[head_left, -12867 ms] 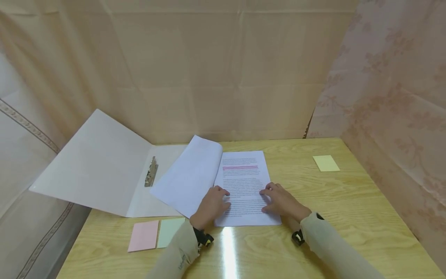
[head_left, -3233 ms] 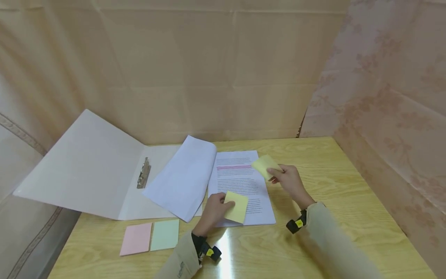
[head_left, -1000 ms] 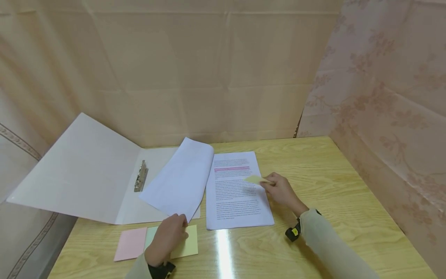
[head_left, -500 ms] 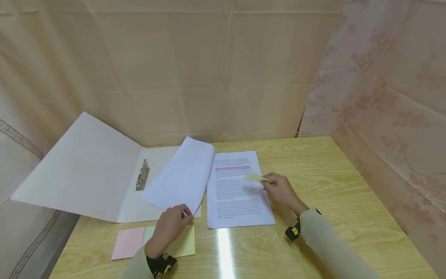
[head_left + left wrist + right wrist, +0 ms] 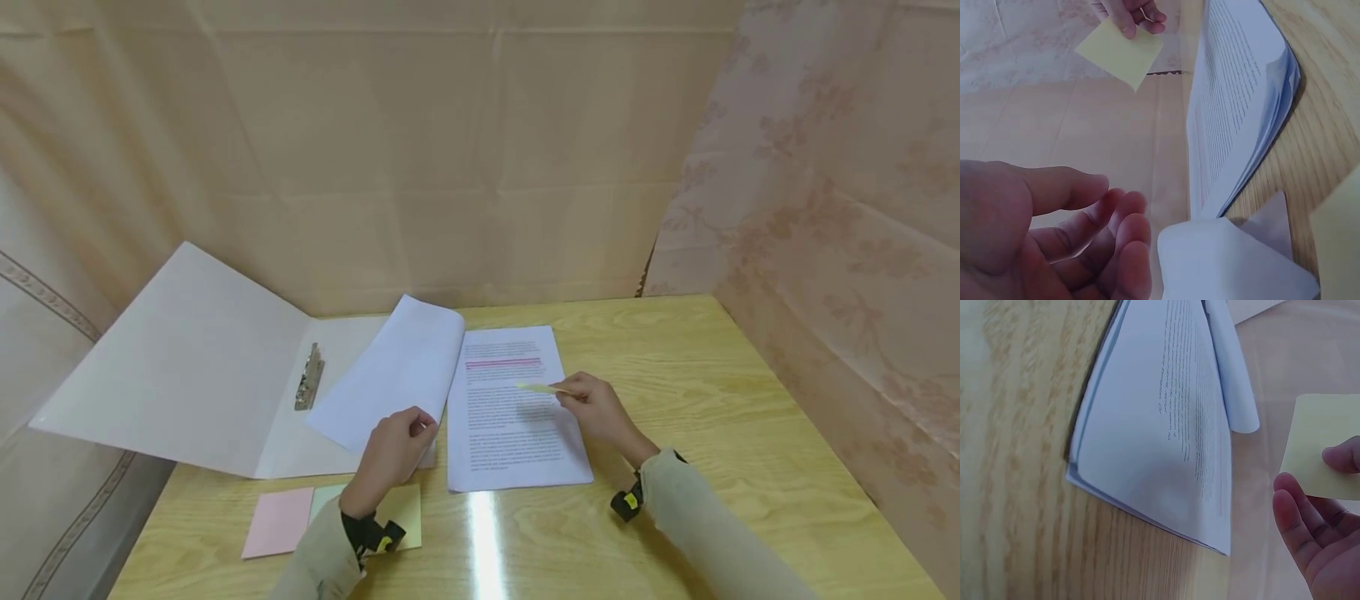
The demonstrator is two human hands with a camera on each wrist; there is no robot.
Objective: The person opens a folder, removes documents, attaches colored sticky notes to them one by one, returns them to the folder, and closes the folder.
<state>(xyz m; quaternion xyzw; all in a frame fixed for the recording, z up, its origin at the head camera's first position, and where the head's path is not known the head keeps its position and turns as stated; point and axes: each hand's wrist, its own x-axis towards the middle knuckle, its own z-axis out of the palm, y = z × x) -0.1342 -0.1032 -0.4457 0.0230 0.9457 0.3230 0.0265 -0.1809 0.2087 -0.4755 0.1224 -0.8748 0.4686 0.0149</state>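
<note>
In the head view my right hand pinches a yellow sticky note between thumb and fingers, above the right part of a printed stack of pages. The note appears nearly edge-on there, but its face shows in the right wrist view. Two pink highlighted lines run across the top printed page. My left hand, loosely curled around nothing, hovers over the lower corner of the turned-over pages. Beneath the left forearm lies a yellow sticky pad, partly hidden, overlapping a green pad.
A pink sticky pad lies left of the green one. The white folder stands open on the left, its metal clip bare and the turned-over pages resting on its right side. Curtains border the wooden table.
The yellow pad, once at the far right, was split between both hands; the left part now lies by the green pad. My left hand has risen toward the turned-over pages; the right barely moved.
</note>
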